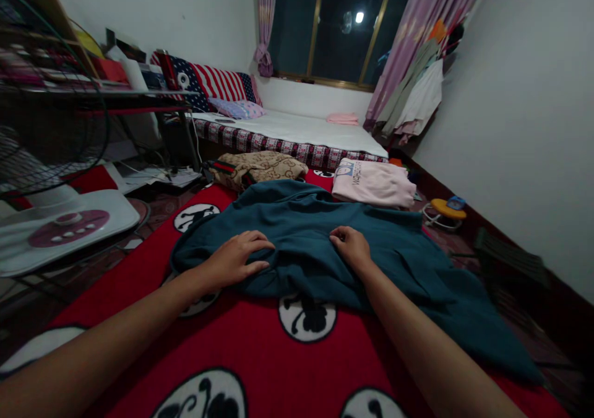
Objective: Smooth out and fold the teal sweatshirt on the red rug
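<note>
The red blanket (260, 337), printed with big white and black rounds, takes up most of what lies in front of me. Beyond its far edge, well apart from the hands, is a low bed (301, 126) with a white cover.

Across the blanket lies a wide, dark teal cloth (301, 220), perhaps a garment, though its folds hide the shape from me. It reaches from the left edge over toward the right, its tail trailing to the near right corner, and bare red shows along the near edge. Ripples run through it between the 2 hands.

Just beyond it, by the far edge, sit 2 more pieces: a folded pale pink top (375, 186) toward the far right corner, and a brown patterned bundle (273, 165) toward the far left.

The left hand (241, 254) rests palm down on the teal cloth, fingers loose and thumb held away from them, gripping nothing. The right hand (351, 244) is curled over it, thumb near forefinger; I can't tell whether it has pinched any fabric.

To my eye the step in hand is spreading and straightening the cloth. The next move, I'd judge, calls for a light pinch and an even outward pull, so the wrinkles ease without disturbing the neighbours.
</note>
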{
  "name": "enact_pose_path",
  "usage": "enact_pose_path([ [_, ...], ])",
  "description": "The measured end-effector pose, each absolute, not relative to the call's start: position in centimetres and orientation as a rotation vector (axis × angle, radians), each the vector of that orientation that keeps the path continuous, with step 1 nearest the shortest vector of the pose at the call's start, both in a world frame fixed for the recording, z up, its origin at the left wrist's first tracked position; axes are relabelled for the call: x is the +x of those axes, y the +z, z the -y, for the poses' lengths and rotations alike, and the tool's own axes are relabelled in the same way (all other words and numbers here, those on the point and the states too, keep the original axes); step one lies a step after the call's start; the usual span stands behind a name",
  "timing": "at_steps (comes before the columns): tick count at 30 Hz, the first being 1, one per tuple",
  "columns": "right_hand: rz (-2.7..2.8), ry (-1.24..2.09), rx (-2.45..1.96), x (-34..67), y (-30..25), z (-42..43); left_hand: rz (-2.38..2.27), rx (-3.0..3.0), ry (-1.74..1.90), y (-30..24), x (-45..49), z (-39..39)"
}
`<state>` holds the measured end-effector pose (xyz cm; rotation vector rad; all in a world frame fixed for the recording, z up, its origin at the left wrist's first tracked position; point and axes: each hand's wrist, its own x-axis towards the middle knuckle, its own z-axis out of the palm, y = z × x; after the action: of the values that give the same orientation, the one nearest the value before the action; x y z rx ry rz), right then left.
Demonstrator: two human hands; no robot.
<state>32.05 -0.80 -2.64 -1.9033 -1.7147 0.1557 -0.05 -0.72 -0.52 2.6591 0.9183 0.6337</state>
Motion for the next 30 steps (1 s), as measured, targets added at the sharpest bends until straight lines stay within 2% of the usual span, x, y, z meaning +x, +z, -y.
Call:
enact_pose_path([
  [7, 1.855, 0.094, -1.617, 35.5, -0.5, 4.7, -0.838, 2.722, 0.584, -0.5, -0.8, 1.9],
  [12, 1.810, -0.197, -1.875, 42.5, -0.8, 9.0, -0.786, 2.740, 0.628, -0.6, -1.0, 1.6],
  [15, 1.877, -0.256, -2.036, 45.4, -1.9, 10.9, -0.792, 2.708, 0.604, 0.7, -0.5, 1.2],
  [20, 1.887, -0.375, -2.126, 44.5, -1.6, 11.4, -0.772, 2.601, 0.727, 3.2, 2.9, 2.5],
  [23, 1.888, -0.464, -1.927, 41.7, -0.8, 11.1, -0.646, 2.682, 0.554, 2.5, 5.0, 3.8],
  [26, 2.048, -0.294, -1.848, 39.4, -1.6, 11.1, -0.645, 2.712, 0.322, 1.2, 6.1, 4.3],
  [30, 2.182, 0.024, -2.035, 38.0, -2.9, 10.8, -0.904, 2.670, 0.135, 2.3, 7.7, 3.6],
])
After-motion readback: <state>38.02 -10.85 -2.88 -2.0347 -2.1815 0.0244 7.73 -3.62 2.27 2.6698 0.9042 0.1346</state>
